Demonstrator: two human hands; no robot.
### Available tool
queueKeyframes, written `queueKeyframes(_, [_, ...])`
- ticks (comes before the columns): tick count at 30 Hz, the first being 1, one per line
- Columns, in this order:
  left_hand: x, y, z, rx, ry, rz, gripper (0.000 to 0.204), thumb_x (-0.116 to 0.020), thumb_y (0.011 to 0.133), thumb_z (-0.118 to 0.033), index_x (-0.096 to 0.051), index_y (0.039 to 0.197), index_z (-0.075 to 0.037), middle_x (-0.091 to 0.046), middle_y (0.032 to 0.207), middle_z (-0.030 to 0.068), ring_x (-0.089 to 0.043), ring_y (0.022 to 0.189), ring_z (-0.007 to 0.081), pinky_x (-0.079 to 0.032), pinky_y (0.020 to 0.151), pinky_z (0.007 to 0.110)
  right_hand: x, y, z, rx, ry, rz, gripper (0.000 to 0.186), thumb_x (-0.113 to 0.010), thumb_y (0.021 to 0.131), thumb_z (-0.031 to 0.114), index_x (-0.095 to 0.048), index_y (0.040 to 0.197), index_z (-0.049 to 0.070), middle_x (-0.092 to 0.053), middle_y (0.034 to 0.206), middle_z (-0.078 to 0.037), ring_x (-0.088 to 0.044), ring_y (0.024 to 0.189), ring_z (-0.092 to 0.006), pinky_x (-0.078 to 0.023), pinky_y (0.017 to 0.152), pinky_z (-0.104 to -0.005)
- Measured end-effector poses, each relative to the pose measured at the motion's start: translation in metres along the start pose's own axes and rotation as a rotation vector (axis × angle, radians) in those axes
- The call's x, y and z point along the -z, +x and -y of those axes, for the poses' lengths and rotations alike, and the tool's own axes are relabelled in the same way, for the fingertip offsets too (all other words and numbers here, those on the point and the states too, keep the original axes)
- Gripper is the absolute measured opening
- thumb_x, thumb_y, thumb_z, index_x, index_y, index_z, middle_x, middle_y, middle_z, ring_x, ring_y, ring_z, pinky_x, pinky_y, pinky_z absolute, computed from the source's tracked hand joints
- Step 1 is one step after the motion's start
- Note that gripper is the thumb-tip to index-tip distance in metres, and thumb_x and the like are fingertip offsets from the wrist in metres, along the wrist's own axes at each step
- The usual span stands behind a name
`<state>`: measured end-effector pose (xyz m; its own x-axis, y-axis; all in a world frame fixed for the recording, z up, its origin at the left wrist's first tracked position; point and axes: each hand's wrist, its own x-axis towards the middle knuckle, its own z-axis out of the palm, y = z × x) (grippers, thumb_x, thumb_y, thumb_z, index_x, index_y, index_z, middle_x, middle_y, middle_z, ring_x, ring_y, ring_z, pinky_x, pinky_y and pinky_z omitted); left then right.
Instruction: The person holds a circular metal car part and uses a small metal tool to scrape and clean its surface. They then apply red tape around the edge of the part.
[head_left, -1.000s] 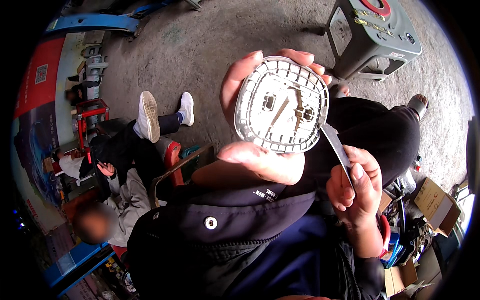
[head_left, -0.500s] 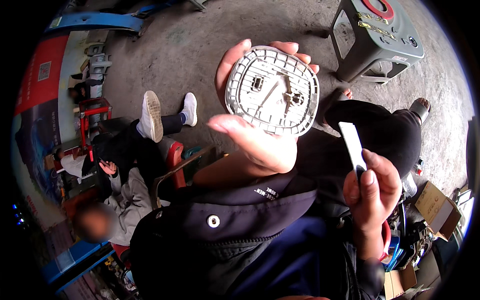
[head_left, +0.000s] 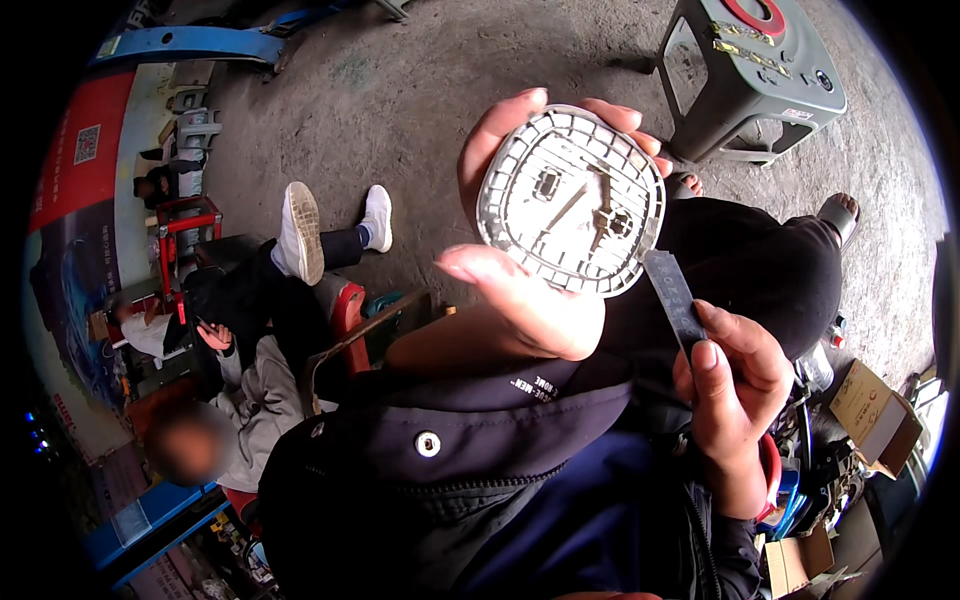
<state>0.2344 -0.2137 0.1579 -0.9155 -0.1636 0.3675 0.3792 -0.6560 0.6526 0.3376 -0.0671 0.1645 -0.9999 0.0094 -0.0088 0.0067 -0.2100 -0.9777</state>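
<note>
My left hand [head_left: 530, 300] is closed around a rounded, whitish plastic cover [head_left: 570, 205], thumb on the near side and fingertips over its far rim. The cover's ribbed face, with a gridded border and small raised fittings, is turned up toward me. Between the thumb and fingers of my right hand [head_left: 738, 385], a flat grey metal strip [head_left: 672, 290] is pinched. Its far tip reaches the cover's lower right rim; whether it touches I cannot tell. The strip's lower end is hidden in my fingers.
A grey plastic stool [head_left: 765, 85] carrying a red tape roll [head_left: 757, 14] stands at the far right. At left another person in a grey sleeve [head_left: 270, 400] sits with outstretched white shoes [head_left: 300, 240]. An open cardboard box [head_left: 875, 415] and assorted clutter lie at right.
The plastic cover in my left hand has shifted right and slightly nearer. My right hand has moved left with the metal strip, bringing its tip to the cover's rim; the strip now looks darker.
</note>
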Motion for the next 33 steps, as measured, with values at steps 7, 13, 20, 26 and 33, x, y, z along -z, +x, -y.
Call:
queueKeyframes(7, [0.000,0.000,0.000,0.060,0.004,-0.007,0.098,-0.027,0.080,-0.085,-0.031,0.138,-0.006,-0.055,0.113,0.0260,-0.062,0.093,0.0295,-0.057,0.081,0.048,-0.005,0.001,-0.008,-0.277,0.649,-0.011,0.026,-0.056,0.096,0.008,-0.059,0.118,-0.005,-0.057,0.064,-0.007,-0.045,0.046,-0.0089,-0.035,0.041,-0.0217])
queueKeyframes(13, [-0.001,0.000,0.001,0.038,0.117,-0.038,0.098,-0.027,0.081,-0.084,-0.032,0.138,-0.004,-0.056,0.112,0.0254,-0.062,0.092,0.0276,-0.057,0.080,0.043,-0.010,0.007,-0.007,-0.499,0.932,-0.034,0.029,-0.054,0.098,0.015,-0.059,0.121,-0.002,-0.044,0.058,-0.001,-0.035,0.045,-0.0065,-0.030,0.038,-0.0196])
queueKeyframes(20, [-0.005,-0.003,0.002,0.067,0.133,-0.027,0.096,-0.026,0.083,-0.082,-0.031,0.138,-0.004,-0.056,0.112,0.0255,-0.061,0.090,0.0275,-0.057,0.080,0.043,-0.009,0.008,-0.009,-0.511,1.030,-0.066,0.030,-0.054,0.098,0.018,-0.058,0.121,-0.001,-0.042,0.059,0.001,-0.033,0.047,-0.0057,-0.029,0.038,-0.0185])
queueKeyframes(26, [-0.003,0.000,0.001,0.070,0.085,-0.044,0.094,-0.024,0.084,-0.082,-0.031,0.139,-0.007,-0.056,0.113,0.0242,-0.061,0.093,0.0285,-0.056,0.082,0.044,-0.001,-0.008,-0.004,-0.058,0.215,-0.092,0.027,-0.060,0.094,0.006,-0.058,0.117,-0.009,-0.063,0.075,-0.009,-0.054,0.053,-0.0086,-0.042,0.047,-0.0206])
queueKeyframes(33, [-0.001,-0.001,0.003,0.051,0.091,-0.040,0.094,-0.023,0.083,-0.082,-0.031,0.139,-0.007,-0.056,0.114,0.0239,-0.061,0.093,0.0289,-0.056,0.083,0.045,-0.002,-0.008,-0.001,-0.046,0.018,-0.087,0.022,-0.061,0.091,0.000,-0.062,0.112,-0.009,-0.066,0.080,-0.010,-0.058,0.057,-0.0086,-0.045,0.051,-0.0198])
